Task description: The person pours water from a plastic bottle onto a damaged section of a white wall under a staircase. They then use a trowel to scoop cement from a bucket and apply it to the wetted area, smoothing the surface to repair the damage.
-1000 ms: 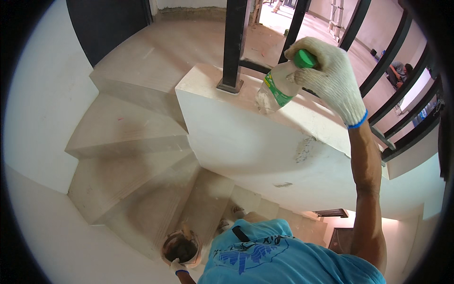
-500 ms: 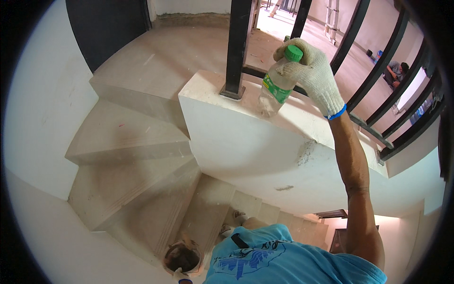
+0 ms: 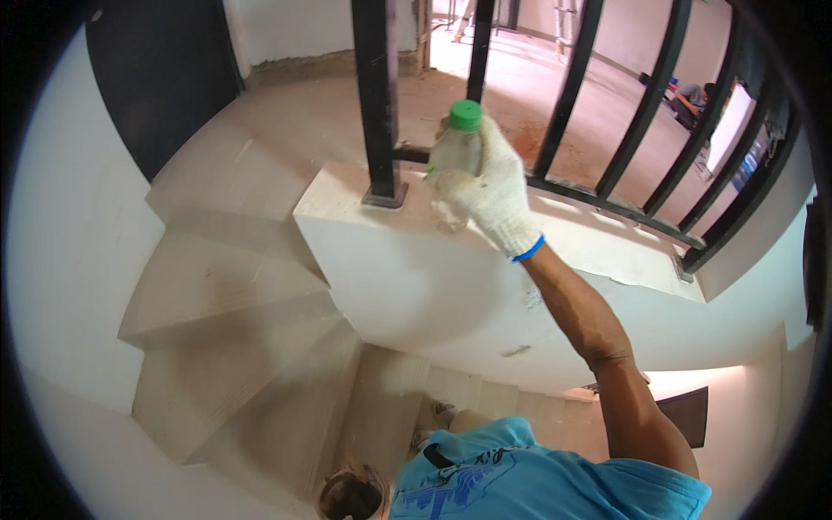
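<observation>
The person's right hand (image 3: pixel 485 186), in a white knit glove with a blue cuff band, is clenched around a clear plastic bottle (image 3: pixel 455 143) with a green cap (image 3: pixel 465 114). The bottle stands nearly upright, cap uppermost, its base at or just above the top of the white ledge (image 3: pixel 347 225); whether it touches the ledge cannot be told, since the glove covers its lower part. The bare right forearm (image 3: pixel 598 338) rises from the lower right to the hand.

Taking the ledge as landmark: a square black post (image 3: pixel 377 95) stands on it just left of the bottle, its base plate resting on the ledge's near corner. A black railing (image 3: pixel 607 113) of slanted bars runs along the ledge's far edge, behind and to the right of the hand. Pale stone steps (image 3: pixel 225 295) wind downward to the left of and below the ledge. A dark door (image 3: pixel 160 74) stands beyond the steps, well left of the ledge. Beyond the railing lies a bare concrete floor (image 3: pixel 520 95), where another person (image 3: pixel 693 94) sits at far right.

Below the ledge, at the lower edge, appears the person's blue shirt (image 3: pixel 520 477). Left of the shirt sits a small round dark object (image 3: pixel 351 496). The left hand is not visible.
</observation>
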Demonstrator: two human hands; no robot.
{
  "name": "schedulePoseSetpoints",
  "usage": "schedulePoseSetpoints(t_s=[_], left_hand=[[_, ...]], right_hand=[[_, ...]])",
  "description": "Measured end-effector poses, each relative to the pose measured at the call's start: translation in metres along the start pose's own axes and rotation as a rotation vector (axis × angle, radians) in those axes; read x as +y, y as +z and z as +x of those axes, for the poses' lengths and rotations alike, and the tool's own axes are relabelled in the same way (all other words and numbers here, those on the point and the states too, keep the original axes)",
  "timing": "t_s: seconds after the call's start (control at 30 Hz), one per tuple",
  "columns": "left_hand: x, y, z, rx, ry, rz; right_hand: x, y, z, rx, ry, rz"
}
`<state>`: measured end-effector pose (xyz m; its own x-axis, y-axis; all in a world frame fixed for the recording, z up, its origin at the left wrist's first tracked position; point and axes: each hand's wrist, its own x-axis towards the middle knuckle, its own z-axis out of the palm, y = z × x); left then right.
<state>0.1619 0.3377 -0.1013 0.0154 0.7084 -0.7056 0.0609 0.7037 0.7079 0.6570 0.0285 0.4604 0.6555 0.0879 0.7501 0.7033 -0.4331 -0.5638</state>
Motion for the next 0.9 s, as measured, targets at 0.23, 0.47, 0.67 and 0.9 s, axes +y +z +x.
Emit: schedulePoseSetpoints(t_s=[0.23,0.47,0.67,0.9], left_hand=[[0.001,0.043,-0.004,-0.051,0.002,0.086],[-0.008,0.097,-0.017,-0.121,0.002,0.202],[-0.010,0.112,-0.020,-0.144,0.011,0.260],[-0.014,0.072,-0.014,-0.102,-0.005,0.242]], right_hand=[[0.001,0.002,-0.010,-0.032,0.083,0.136],[0.011,0.020,-0.023,-0.063,-0.005,0.254],[0.030,0.028,-0.029,-0.128,0.104,0.164],[0.030,0.025,-0.030,-0.094,0.215,0.289]])
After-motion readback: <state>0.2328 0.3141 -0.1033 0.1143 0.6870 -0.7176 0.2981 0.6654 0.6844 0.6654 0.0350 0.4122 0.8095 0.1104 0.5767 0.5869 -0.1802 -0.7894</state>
